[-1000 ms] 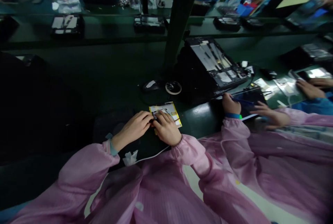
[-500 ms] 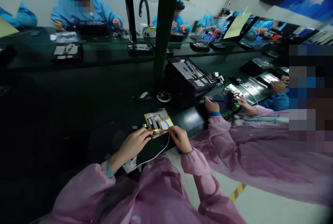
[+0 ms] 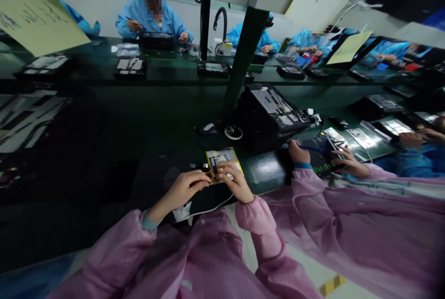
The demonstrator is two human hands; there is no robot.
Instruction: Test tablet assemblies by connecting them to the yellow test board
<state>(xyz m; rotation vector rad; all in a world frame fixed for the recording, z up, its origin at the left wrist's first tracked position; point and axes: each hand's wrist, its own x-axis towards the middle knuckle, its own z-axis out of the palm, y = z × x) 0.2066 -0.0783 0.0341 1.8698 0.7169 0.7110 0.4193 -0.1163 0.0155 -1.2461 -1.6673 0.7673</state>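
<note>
A small yellow-edged circuit sheet [image 3: 222, 157] lies on the dark green bench just ahead of me. My left hand [image 3: 189, 185] is curled, its fingertips pinching something small at the sheet's near left corner. My right hand [image 3: 234, 179] is curled too, with its fingers pressed on the sheet's near edge beside the left fingertips. Both wrists come out of pink sleeves. What is pinched between the fingers is too small to make out. A white cable [image 3: 208, 209] runs under my wrists.
A black open device tray [image 3: 274, 111] stands behind the sheet on the right, next to a green post [image 3: 241, 62]. A tape roll [image 3: 233, 132] lies near the post. To my right a co-worker in pink handles a dark board [image 3: 321, 155]. People in blue sit across the far bench.
My head has turned, shifting the view. My hands, which were apart and pulling a yellow strip half a second ago, have come together again on the sheet's near edge.
</note>
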